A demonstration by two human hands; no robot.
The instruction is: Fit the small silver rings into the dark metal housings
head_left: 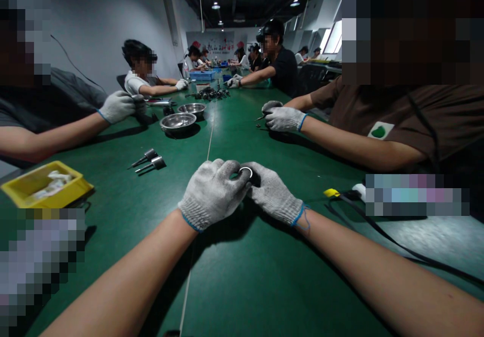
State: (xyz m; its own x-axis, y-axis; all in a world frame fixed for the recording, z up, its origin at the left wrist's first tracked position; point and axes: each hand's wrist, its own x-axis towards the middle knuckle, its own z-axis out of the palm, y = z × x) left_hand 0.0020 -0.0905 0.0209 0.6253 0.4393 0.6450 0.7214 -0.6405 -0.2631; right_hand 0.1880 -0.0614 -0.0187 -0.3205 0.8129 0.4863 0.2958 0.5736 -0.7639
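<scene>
Both my hands wear grey knit gloves and meet at the middle of the green table (234, 276). My left hand (212, 190) is closed, its fingers curled over a small dark part. My right hand (272, 193) is closed too and pinches the same part, which carries a shiny metal ring (245, 171) between the two hands. Most of the part itself is hidden by the gloves.
Two metal pin-like tools (149, 160) lie to the left, two steel bowls (177, 121) beyond. A yellow tray (45, 183) sits at the left edge. A black cable with a yellow tag (333, 193) runs on the right. Co-workers' gloved hands (283, 118) work around the table.
</scene>
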